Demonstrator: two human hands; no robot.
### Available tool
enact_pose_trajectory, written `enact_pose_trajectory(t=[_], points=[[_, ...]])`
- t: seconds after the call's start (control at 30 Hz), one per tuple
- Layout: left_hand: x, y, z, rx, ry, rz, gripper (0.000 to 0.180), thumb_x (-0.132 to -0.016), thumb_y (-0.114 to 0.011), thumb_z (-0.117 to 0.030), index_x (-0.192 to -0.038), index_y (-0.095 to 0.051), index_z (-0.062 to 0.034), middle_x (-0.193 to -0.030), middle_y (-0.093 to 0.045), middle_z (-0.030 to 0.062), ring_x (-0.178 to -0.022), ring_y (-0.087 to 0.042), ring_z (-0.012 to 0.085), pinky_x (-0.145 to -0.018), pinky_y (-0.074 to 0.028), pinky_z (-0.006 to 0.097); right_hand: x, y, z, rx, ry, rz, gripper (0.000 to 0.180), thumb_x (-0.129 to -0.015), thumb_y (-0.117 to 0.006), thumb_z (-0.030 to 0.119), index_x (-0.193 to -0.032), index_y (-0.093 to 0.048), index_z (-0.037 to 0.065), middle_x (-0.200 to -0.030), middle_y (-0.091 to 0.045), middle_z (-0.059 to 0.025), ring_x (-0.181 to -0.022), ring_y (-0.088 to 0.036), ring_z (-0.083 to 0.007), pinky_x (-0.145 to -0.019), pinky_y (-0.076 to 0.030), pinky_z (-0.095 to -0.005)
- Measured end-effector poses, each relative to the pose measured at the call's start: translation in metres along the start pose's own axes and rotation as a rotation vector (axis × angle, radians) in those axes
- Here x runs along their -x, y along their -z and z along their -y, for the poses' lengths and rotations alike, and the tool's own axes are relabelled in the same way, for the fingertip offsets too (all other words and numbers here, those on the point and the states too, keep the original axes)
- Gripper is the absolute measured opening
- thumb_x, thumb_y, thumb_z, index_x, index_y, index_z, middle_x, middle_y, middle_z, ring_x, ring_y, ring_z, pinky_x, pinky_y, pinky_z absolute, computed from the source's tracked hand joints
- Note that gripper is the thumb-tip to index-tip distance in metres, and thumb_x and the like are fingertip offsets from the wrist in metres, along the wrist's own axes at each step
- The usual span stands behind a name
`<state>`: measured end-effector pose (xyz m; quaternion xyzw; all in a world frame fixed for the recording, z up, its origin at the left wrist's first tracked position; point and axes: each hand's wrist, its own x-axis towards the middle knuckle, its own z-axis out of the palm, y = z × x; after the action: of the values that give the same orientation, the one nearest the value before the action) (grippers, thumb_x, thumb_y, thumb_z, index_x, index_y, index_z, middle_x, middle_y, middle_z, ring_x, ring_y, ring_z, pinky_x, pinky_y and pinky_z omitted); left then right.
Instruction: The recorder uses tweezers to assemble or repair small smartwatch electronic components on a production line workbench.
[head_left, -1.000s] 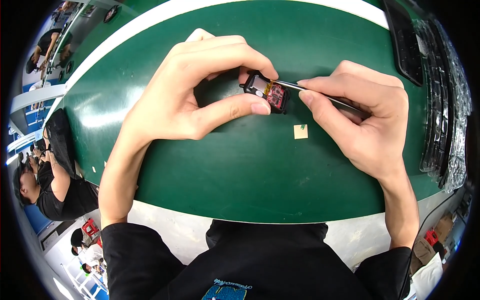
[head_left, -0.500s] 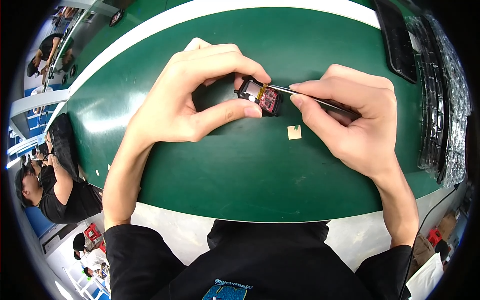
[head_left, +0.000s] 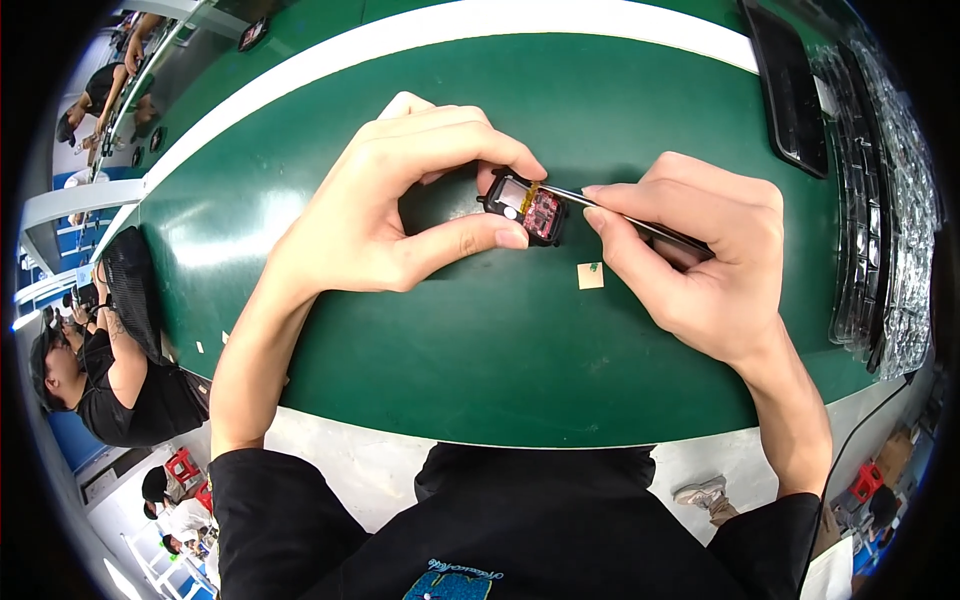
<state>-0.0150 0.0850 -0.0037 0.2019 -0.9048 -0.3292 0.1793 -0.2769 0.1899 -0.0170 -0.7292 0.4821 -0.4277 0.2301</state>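
Between the thumb and fingers of my left hand (head_left: 400,200) is an opened smartwatch body (head_left: 524,206), its black case showing a red circuit board, a grey block and a strip of yellow tape. A pair of metal tweezers (head_left: 640,222) is pinched in my right hand (head_left: 705,255). Their tips reach the upper edge of the case, beside the yellow tape; the exact contact is too small to make out. Just below the watch body, a small cream square (head_left: 591,276) with a green mark lies on the green table (head_left: 450,370).
At the right stand stacked black trays in clear plastic wrap (head_left: 880,220), next to a dark flat panel (head_left: 785,90). A white strip (head_left: 400,22) runs along the table's far edge. Another person (head_left: 110,370) sits at the left beside a black mesh chair back (head_left: 132,290).
Both hands, the watch body and the tweezers sit slightly lower in the picture, as does the table. The tweezer tips remain at the case's upper edge. A foot now shows at lower right.
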Motion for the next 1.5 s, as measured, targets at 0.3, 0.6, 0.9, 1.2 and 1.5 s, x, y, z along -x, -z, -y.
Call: enact_pose_trajectory(t=[0.3, 0.6, 0.9, 1.2, 1.5], points=[[0.0, -0.005, 0.002, 0.016, -0.012, -0.039, 0.046, -0.079, -0.094, -0.021, -0.122, -0.081, -0.0088, -0.097, -0.074, 0.0017, -0.082, -0.057, 0.0161, -0.08, -0.037, 0.032, 0.001, 0.001, -0.003, 0.067, 0.075, -0.019, 0.013, -0.083, -0.084, -0.005, -0.095, -0.083, -0.001, -0.067, -0.064, -0.0047, -0.049, -0.054, -0.0129, -0.046, -0.037, -0.029], [0.004, -0.008, 0.002, -0.013, -0.024, -0.033, 0.052, -0.08, -0.096, -0.021, -0.127, -0.078, -0.0093, -0.092, -0.068, 0.0001, -0.086, -0.065, 0.0159, -0.089, -0.037, 0.035, 0.001, 0.004, -0.002, -0.079, -0.118, -0.026, 0.017, -0.096, -0.08, -0.005, -0.113, -0.078, -0.001, -0.088, -0.071, -0.0034, -0.066, -0.056, -0.0038, -0.056, -0.04, -0.0231], [0.005, -0.009, 0.001, 0.055, -0.02, -0.076, 0.071, -0.073, -0.1, -0.02, -0.138, -0.073, -0.013, -0.097, -0.071, -0.0029, -0.091, -0.058, 0.0164, -0.087, -0.041, 0.033, -0.001, -0.011, 0.009, 0.049, -0.032, 0.08, 0.045, -0.082, -0.092, 0.011, -0.122, -0.076, 0.001, -0.096, -0.068, -0.0113, -0.075, -0.07, -0.0277, -0.067, -0.057, -0.0371], [-0.003, 0.001, -0.017, 0.124, 0.062, 0.014, 0.07, -0.074, -0.087, -0.011, -0.141, -0.069, -0.0107, -0.107, -0.072, -0.001, -0.082, -0.045, 0.0156, -0.085, -0.041, 0.032, 0.005, -0.004, 0.011, 0.114, 0.019, 0.034, 0.042, -0.079, -0.089, 0.015, -0.114, -0.07, 0.002, -0.097, -0.067, -0.0102, -0.083, -0.076, -0.0262, -0.073, -0.062, -0.0371], [-0.052, 0.008, 0.01, 0.021, 0.096, -0.267, 0.035, -0.091, -0.081, -0.007, -0.125, -0.072, -0.0055, -0.118, -0.071, 0.0042, -0.091, -0.062, 0.0144, -0.079, -0.05, 0.029, 0.017, 0.084, 0.05, 0.34, 0.092, -0.192, 0.04, -0.08, -0.092, 0.019, -0.111, -0.072, 0.004, -0.096, -0.067, -0.0082, -0.082, -0.075, -0.0229, -0.07, -0.06, -0.0363]])
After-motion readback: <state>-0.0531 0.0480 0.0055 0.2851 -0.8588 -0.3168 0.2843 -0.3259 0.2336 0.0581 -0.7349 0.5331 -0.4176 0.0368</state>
